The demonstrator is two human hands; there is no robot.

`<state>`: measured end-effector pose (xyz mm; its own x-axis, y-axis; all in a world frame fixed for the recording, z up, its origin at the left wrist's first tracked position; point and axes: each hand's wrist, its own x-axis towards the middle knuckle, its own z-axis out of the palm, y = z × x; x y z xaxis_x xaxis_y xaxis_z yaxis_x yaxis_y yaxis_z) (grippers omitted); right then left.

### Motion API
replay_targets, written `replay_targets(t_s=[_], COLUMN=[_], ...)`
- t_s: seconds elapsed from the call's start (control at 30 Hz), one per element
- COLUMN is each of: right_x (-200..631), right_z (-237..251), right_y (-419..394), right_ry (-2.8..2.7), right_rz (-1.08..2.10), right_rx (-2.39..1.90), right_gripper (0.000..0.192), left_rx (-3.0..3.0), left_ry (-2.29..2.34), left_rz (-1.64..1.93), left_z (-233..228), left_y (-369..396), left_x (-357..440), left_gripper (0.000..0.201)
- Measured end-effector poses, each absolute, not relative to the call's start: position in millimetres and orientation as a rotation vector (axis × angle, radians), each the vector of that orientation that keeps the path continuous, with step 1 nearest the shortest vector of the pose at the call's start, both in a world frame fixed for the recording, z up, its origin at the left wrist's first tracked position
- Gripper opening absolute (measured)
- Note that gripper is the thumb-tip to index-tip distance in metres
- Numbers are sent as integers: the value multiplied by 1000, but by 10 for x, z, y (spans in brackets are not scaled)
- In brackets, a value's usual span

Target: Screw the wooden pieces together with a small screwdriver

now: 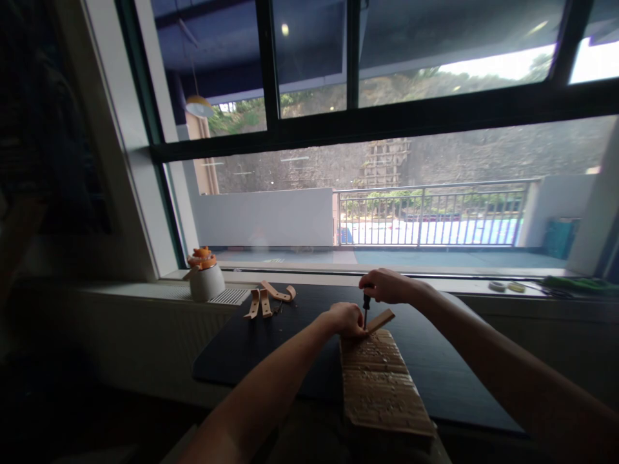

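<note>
My right hand (387, 286) is closed around the handle of a small screwdriver (366, 309) held upright, its tip down on a tan strip (380, 320). My left hand (346, 319) presses that strip against the far end of a worn piece of corrugated cardboard (380, 380), fingers pinched beside the screwdriver shaft. The cardboard lies on a dark mat (271, 341) and runs toward me.
Several loose tan strips (267, 299) lie at the mat's far left. A white pot with an orange top (205, 275) stands on the windowsill. Tape rolls (505, 286) and a green object (575, 283) sit on the sill at right. A large window fills the back.
</note>
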<state>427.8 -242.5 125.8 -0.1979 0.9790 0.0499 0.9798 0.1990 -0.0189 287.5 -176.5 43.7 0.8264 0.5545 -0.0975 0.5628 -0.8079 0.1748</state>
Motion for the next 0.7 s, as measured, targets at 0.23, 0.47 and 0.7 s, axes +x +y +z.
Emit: replay_targets(t_s=[0.23, 0.47, 0.7], right_x=[4287, 4266, 4255], right_z=[1222, 1211, 1258], right_y=[-2395, -2392, -2419], right_ry=[-2362, -2324, -2347], right_rz=[23, 24, 33], right_rx=[-1998, -2000, -1906], right_gripper=[26, 26, 26], left_rx=[2804, 2802, 2801], left_ry=[871, 895, 870], left_rz=[-67, -61, -66], left_z=[406, 385, 445], left_y=[-1724, -1708, -1762], left_x=[2893, 2904, 2882], left_gripper=[31, 30, 29])
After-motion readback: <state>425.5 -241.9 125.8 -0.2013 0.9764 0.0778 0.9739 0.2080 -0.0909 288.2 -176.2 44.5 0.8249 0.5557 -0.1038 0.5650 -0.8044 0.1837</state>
